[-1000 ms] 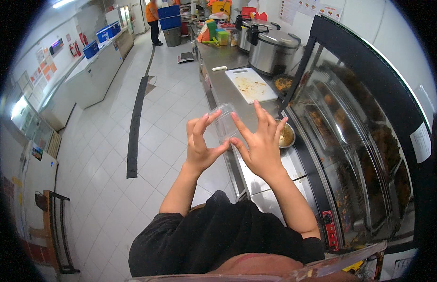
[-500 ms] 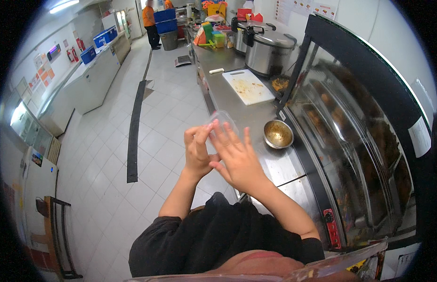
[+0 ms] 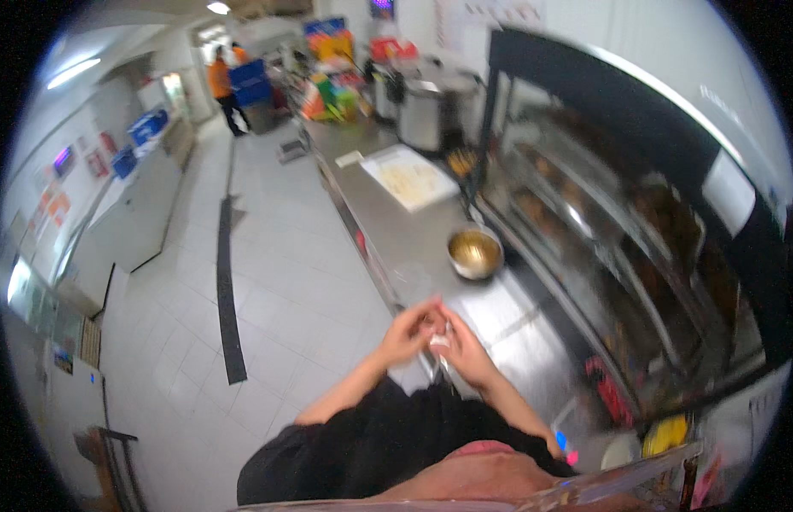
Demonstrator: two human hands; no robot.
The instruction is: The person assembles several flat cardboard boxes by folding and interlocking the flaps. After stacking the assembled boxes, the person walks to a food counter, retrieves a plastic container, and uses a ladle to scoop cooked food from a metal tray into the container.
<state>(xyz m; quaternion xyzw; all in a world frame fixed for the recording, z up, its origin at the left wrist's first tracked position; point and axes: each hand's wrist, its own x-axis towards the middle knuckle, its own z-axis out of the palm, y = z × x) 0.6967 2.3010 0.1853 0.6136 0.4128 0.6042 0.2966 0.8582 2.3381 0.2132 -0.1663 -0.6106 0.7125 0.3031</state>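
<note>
My left hand (image 3: 407,334) and my right hand (image 3: 471,357) are together in front of my chest, by the near edge of the steel counter (image 3: 371,213). Their fingers are bent and meet at the tips. A small whitish, thin-looking thing (image 3: 440,340) shows between them, too blurred to name. On the counter beyond my right hand stands a metal bowl (image 3: 475,253) with brownish smears inside. A faint clear shape (image 3: 407,275) lies left of the bowl, near the counter's edge.
Farther along the counter are a stained white cutting board (image 3: 409,177) and a large steel cooker (image 3: 431,115). A glass display case (image 3: 601,230) borders the right side. A person in orange (image 3: 221,85) stands far off by blue crates (image 3: 250,84). White chest freezers (image 3: 132,213) line the left.
My hands have come lower and closer together; the right fingers, spread before, are now bent toward the left ones. The whole view has shifted and blurred.
</note>
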